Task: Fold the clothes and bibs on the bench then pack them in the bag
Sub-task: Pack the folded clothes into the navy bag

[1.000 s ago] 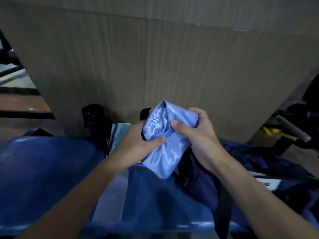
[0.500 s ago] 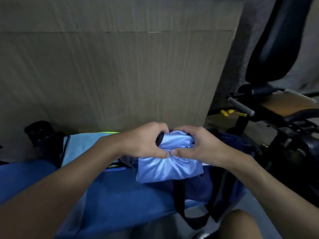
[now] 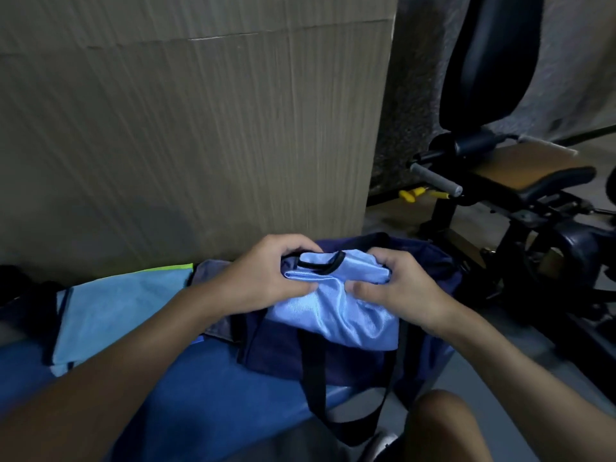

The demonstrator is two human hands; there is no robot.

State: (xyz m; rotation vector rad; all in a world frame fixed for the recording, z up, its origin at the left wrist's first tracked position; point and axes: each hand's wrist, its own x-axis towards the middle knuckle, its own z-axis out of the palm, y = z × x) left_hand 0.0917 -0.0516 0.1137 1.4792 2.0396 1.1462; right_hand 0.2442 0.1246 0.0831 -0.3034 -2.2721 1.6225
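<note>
Brought down and rightward over the last second, away from the front of the cardboard panel (image 3: 200,145) to just above the navy bag (image 3: 276,348). Already near this spot half a second ago, since then sunk slightly lower.

Gripping the folded bib (image 3: 343,311) from both sides. Left hand (image 3: 266,278) curled round its left end, thumb on the front fold, fingers tucked over the top. Right hand (image 3: 400,288) clasping the right end the same way, thumb pressed onto the shiny cloth. Held so, by judgement, to stop the folds springing apart, such slippery fabric being quick to unroll once let go.

Black-trimmed neck opening kept uppermost, the bundle's lower edge hanging in front of the bag's near wall, not yet inside. Probably aimed at the bag's mouth. Cannot tell how wide that gapes, hidden as it is behind bundle and hands.

Bag sitting at the right end of the blue surface (image 3: 186,395), partly overhanging, black straps (image 3: 316,378) dangling off the near edge. Handy there for dropping things in from above.

Farther left on the surface, lying flat: a second light-blue garment (image 3: 116,308) with a yellow-green edge, seemingly waiting its turn. At the far left, a dark object (image 3: 23,288), too dim to name. Off to the right, on the floor, a black exercise machine (image 3: 486,78). At the bottom, a bare knee (image 3: 440,425).
</note>
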